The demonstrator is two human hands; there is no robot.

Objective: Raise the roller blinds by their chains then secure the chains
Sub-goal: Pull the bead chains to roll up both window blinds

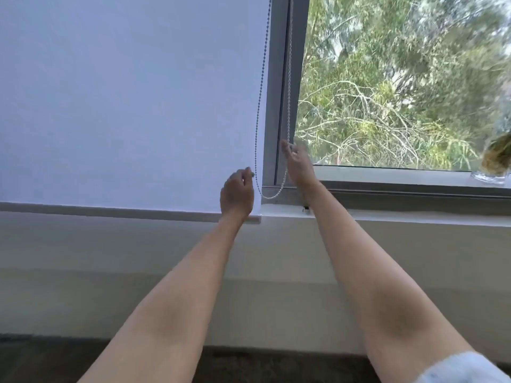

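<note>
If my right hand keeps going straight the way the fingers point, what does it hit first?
Probably the right strand of the chain, just above the fingers of the right hand; it may already touch. Behind it stands the window frame. Depth is unclear.

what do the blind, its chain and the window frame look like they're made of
Blind: looks like a matte woven fabric, pale white with a faint weave and no shine. Chain: a string of small pale beads; plastic or metal, the picture cannot tell. Window frame: smooth grey with crisp straight edges, probably painted or coated metal.
</note>
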